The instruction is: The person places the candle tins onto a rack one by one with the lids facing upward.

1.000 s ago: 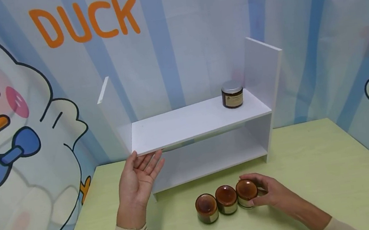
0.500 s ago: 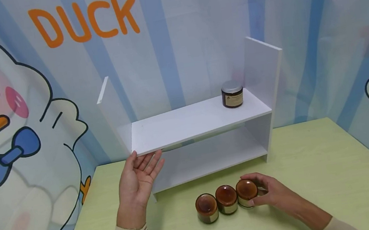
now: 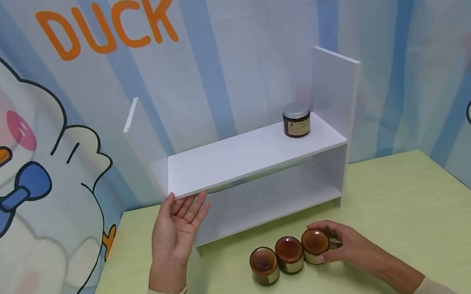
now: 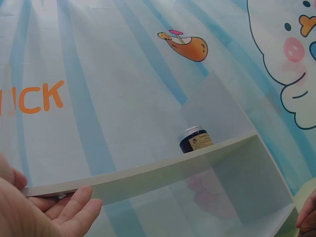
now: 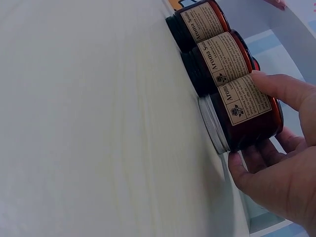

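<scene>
An amber glass Aroma jar (image 3: 315, 242) stands upside down within the right hand (image 3: 344, 243), whose grip grasps its sides, thumb on the nearer side and fingers around the far and right sides. Its silver lid (image 5: 213, 124) is against the desk (image 3: 404, 209), so the broad brown base faces up; taking it from the right is probably a matter of room, since a middle jar (image 3: 289, 255) sits tight to the left of the grip. Farther left comes an end jar (image 3: 264, 266), likewise inverted, closing the row. Beyond the grip rises a two-tier white shelf (image 3: 237, 161), its lower board's front edge lying between the row and the space behind. Up and left of the grip, the left hand (image 3: 175, 239), palm up, holds the upper board's front corner with thumb above and fingers beneath, seemingly to steady it. Above and beyond the grip, a silver-lidded jar (image 3: 296, 121) stands upright near the upper board's right end, beside the right side panel (image 3: 336, 94). Behind everything hangs a striped duck backdrop (image 3: 257, 40).
</scene>
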`<action>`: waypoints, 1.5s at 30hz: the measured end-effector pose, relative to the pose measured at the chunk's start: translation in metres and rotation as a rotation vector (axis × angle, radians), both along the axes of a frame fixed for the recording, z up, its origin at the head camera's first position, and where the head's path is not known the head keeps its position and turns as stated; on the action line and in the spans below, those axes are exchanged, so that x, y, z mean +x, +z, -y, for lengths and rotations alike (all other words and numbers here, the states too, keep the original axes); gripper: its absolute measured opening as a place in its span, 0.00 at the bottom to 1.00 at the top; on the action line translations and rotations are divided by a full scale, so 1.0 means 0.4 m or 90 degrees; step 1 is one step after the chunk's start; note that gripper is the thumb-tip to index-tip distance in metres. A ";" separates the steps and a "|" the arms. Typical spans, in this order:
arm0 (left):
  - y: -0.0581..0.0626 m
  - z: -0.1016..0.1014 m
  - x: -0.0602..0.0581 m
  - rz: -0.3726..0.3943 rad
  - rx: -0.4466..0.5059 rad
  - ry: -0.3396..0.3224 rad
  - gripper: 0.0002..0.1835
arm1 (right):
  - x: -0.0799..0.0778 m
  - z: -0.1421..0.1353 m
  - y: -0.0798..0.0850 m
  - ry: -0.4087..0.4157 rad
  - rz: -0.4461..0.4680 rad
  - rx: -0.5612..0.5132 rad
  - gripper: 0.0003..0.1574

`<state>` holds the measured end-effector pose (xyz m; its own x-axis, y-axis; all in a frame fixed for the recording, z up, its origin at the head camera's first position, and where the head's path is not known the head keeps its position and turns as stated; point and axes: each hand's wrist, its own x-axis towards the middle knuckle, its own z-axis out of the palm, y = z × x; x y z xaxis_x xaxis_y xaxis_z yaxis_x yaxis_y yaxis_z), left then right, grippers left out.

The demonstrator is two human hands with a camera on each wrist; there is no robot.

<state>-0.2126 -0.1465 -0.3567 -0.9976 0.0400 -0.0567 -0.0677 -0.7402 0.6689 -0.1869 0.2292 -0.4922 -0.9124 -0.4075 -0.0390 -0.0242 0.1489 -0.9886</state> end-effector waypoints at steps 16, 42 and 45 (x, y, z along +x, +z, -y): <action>-0.002 0.001 0.003 -0.005 -0.005 -0.004 0.23 | 0.003 -0.001 0.000 -0.011 -0.006 0.009 0.48; -0.001 0.000 -0.005 0.010 -0.002 0.000 0.25 | 0.005 -0.003 0.005 -0.019 -0.005 0.010 0.48; -0.001 0.000 -0.005 0.015 0.002 0.000 0.25 | 0.004 -0.003 0.004 -0.019 -0.007 0.013 0.48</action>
<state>-0.2144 -0.1466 -0.3570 -0.9960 0.0397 -0.0796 -0.0827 -0.7423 0.6649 -0.1851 0.2305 -0.4908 -0.9246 -0.3792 -0.0367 -0.0304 0.1693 -0.9851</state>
